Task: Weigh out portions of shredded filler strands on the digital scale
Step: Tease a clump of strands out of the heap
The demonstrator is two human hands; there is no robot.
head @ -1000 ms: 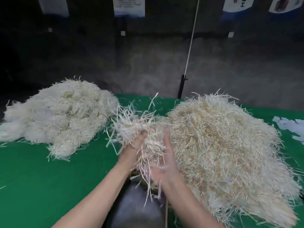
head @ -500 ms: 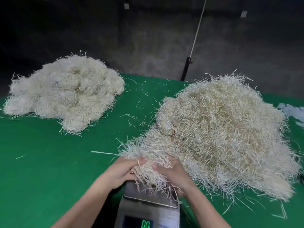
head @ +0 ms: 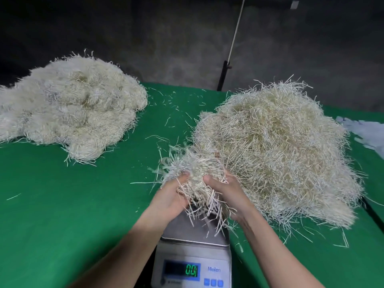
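The person's left hand [head: 169, 197] and right hand [head: 227, 194] are curled round opposite sides of one clump of shredded strands [head: 194, 171], holding it just above the steel pan [head: 182, 229] of the digital scale [head: 214, 256] at the near edge of the green tabletop [head: 72, 215]. A few ends dangle toward the pan, though whether any touch it cannot be told. The display [head: 190, 270] reads roughly zero, so this portion looks not yet weighed. To the right, touching the clump's far side, lies the big loose heap [head: 280, 152] that seems to be the supply. Well apart on the left sits a second pile [head: 72, 113] made of rounded bundles, probably portions already measured. Stray strands [head: 166, 119] lie scattered between the two. Judging by this, the job is well under way but far from over: the clump has to be set down, trimmed or topped up to weight and moved aside, and much of the heap remains
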